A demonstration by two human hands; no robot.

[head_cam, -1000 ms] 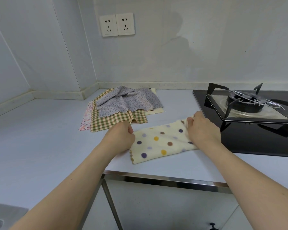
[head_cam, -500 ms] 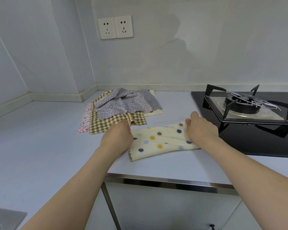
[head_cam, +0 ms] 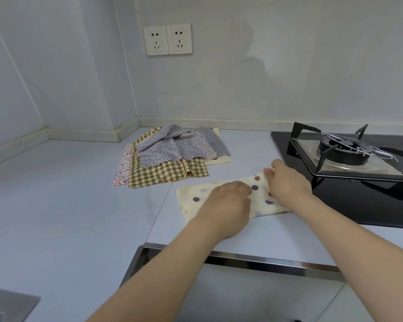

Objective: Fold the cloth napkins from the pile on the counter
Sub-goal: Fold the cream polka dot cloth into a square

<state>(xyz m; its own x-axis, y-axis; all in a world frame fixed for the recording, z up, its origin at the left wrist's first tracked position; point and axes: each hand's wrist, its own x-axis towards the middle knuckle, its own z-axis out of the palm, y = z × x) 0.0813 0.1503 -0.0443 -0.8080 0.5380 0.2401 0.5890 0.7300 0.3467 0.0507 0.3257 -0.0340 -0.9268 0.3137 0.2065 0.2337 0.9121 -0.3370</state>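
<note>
A cream napkin with coloured polka dots (head_cam: 196,197) lies folded into a narrow strip near the counter's front edge. My left hand (head_cam: 228,203) rests on its middle, fingers curled over the cloth. My right hand (head_cam: 286,182) pinches the strip's right end, lifted slightly off the counter. Behind them sits the pile of napkins (head_cam: 172,156): a crumpled lilac floral one on top, a green checked one under it, a pink one at the left and a cream one at the back right.
A black gas hob (head_cam: 349,163) with a metal pan support sits close on the right, touching distance from the napkin. Two wall sockets (head_cam: 167,39) are above the pile. The counter's metal-trimmed front edge (head_cam: 265,263) runs just below my arms. A sink corner (head_cam: 7,305) shows bottom left.
My left hand has slid right from the napkin's left end onto its middle, uncovering the left end. The right hand has lifted the right end a little. The strip looks narrower.
</note>
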